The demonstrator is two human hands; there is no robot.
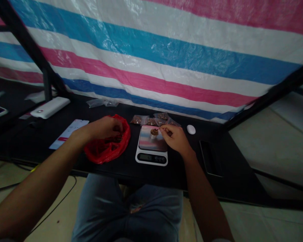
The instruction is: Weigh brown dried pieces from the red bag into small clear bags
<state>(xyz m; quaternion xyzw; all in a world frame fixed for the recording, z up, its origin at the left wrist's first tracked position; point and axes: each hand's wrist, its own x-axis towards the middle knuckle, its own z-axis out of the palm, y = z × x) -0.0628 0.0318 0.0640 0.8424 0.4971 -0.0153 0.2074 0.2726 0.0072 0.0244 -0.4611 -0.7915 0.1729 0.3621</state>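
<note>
The heaped cup (154, 133) stands on the scale (144, 144), mid-frame; one nudge from the right hand (173, 136), fingertips pinched beside it, could topple it. Left of centre, the left hand (108, 126) curls in the red bag (102, 157); what either holds is unclear.

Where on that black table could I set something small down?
A bare patch of table lies right of the dark flat device. A narrow strip also runs between the red bag and the scale. Crowded: behind the scale, clear packets; over it, the right hand; at the bag's mouth, the left hand.
</note>
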